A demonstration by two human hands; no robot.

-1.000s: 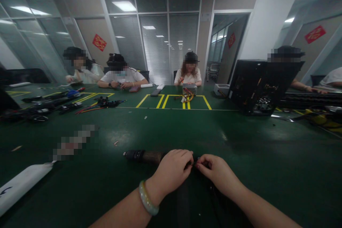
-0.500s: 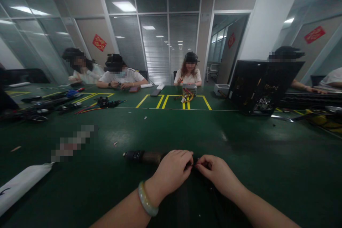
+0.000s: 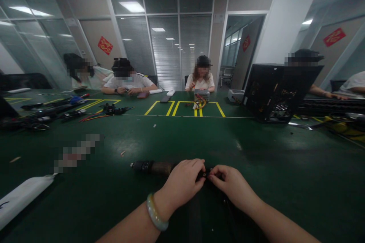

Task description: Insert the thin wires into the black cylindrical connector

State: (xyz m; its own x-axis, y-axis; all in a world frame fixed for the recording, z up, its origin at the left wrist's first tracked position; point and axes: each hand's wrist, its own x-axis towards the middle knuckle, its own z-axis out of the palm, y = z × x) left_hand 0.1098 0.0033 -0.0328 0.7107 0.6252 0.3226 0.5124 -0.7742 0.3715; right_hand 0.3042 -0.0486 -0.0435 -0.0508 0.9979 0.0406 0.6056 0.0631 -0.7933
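Note:
My left hand [image 3: 185, 178], with a pale bangle on the wrist, has its fingers curled and closed around a small dark piece [image 3: 204, 174] that shows a tiny metallic spot. The fingers of my right hand [image 3: 234, 185] are pinched together at the right side of this same dark piece. Most of it is hidden by the fingers, so its kind is unclear. Just behind my left hand lies a dark cylindrical tool [image 3: 159, 168] with a ringed black collar and a silver tip pointing left; its right end is covered by the hand.
A white strip-shaped packet [image 3: 25, 197] lies at left on the green table [image 3: 119, 205]. Black cables [image 3: 111, 109] are farther back left. A power supply with coloured wires [image 3: 202, 95] and a black computer case [image 3: 273, 91] stand beyond. Several people sit across the table.
My hands have barely moved; a metallic spot on the dark piece shows more clearly between the fingers. At the far left, a co-worker has lowered their head and shifted slightly.

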